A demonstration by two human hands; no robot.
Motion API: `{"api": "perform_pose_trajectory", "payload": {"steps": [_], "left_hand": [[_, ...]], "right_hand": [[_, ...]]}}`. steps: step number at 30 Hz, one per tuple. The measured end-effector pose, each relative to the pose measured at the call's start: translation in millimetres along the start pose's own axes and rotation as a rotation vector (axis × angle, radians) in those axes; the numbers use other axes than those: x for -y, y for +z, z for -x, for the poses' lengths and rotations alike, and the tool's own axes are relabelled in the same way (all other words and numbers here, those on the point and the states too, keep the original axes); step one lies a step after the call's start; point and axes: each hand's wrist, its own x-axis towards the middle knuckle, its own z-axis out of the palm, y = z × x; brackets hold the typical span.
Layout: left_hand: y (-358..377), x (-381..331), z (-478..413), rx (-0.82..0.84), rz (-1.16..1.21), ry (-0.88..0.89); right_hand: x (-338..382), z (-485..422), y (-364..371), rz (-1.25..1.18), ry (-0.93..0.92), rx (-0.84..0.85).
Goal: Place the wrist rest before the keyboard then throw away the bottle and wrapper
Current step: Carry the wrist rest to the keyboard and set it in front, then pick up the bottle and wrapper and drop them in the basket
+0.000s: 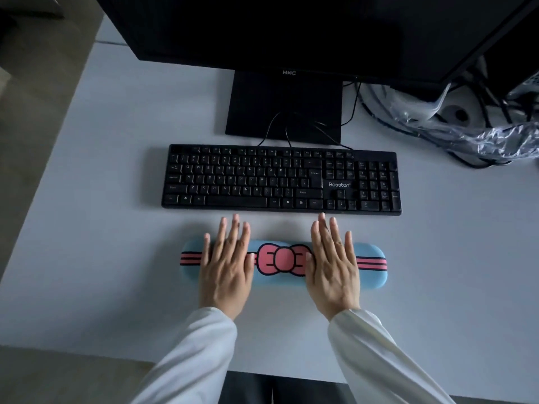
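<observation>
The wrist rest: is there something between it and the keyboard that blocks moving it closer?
Nothing visible blocks it. Between the wrist rest and the keyboard lies only a bare strip of the desk. Both hands, left and right, lie flat on the rest, fingertips reaching over that strip.

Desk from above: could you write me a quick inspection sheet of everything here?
Surface: pale desk, bare at left.
Job's things: blue wrist rest lies before the black keyboard, apart from it; bottle and wrapper: nothing seen.
Clutter: crumpled clear plastic, far right.
Hands: left hand and right hand flat on the rest, fingers spread.
Cables: black cables behind the keyboard.
Surroundings: dark monitor; floor at left.
</observation>
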Motion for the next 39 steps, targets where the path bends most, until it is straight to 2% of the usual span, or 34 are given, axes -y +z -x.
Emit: {"api": "perform_pose_trajectory", "payload": {"steps": [5,12,16,19,21,23,25,30,39], "left_hand": [[-6.0,16.9,0.5,0.031,-0.024,-0.043],[-7.3,34.5,4.8,-0.011,0.006,-0.078],[-6.9,44.9,8.0,-0.007,0.038,-0.175],[-14.0,50.0,10.2,0.028,0.158,-0.320],[-20.1,54.6,12.2,-0.055,0.266,-0.430],[-27.6,58.4,15.9,-0.188,0.360,-0.463],[-36.4,60.5,16.9,-0.256,0.449,-0.465],[-57.5,35.2,9.4,-0.208,0.629,-0.434],[-67.1,-71.3,25.8,-0.101,0.785,-0.255]], "right_hand": [[-25.5,5.8,-9.6,0.032,-0.001,-0.005],[-43.3,11.2,-14.2,0.083,0.037,-0.015],[-53.2,16.8,-16.2,0.068,0.165,-0.002],[-59.9,26.1,-21.0,0.048,0.328,-0.004],[-63.3,31.6,-25.6,0.049,0.426,0.012],[-63.5,37.3,-35.4,0.054,0.506,0.020],[-60.5,45.0,-47.3,0.041,0.574,0.012],[-52.6,71.5,-79.7,-0.062,0.727,-0.059],[-88.5,140.1,-122.2,-0.166,0.772,-0.310]]}}
